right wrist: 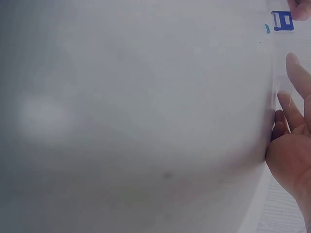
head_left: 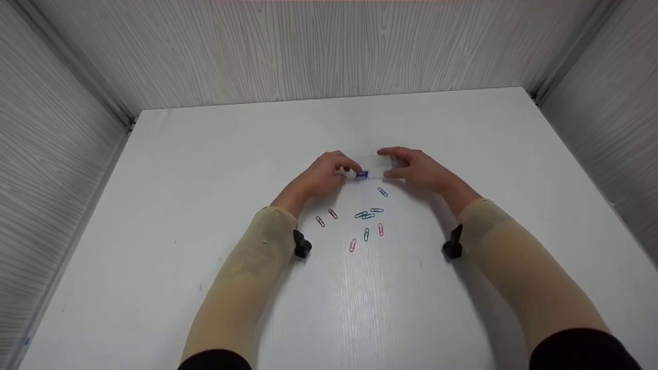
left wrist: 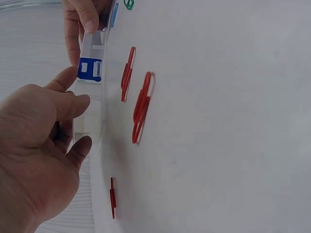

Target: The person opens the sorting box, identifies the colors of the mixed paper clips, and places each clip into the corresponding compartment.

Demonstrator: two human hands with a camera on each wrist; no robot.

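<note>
Grip of the left hand [head_left: 325, 172] holds the left end of a clear plastic box [left wrist: 92, 119], with one fingertip at the blue latch [head_left: 362, 174] on its near side; grip of the right hand [head_left: 419, 168] holds the right end, thumb to the near side and index finger to the far side. The box sits around the middle of a white worktop [head_left: 169, 195], toward the far edge, its see-through walls faint against the surface.

Paper clips lie scattered just nearer than the box. Closest to it is a blue clip [head_left: 382, 191], slightly right of the latch. Nearer still, a small cluster of green and blue clips [head_left: 365, 215] lies close together. To its left are two red clips [head_left: 333, 214], apart from each other. Nearest of all are a green clip [head_left: 366, 235], a pinkish-red clip [head_left: 381, 229] to its right and another pinkish clip [head_left: 352, 245] to its left.

Both forearms, in beige sleeves [head_left: 247, 267], reach in from the near side, each with a small black fitting [head_left: 302, 246] at the wrist. Pale wood-grain panels [head_left: 318, 51] stand at the far, left and right sides
</note>
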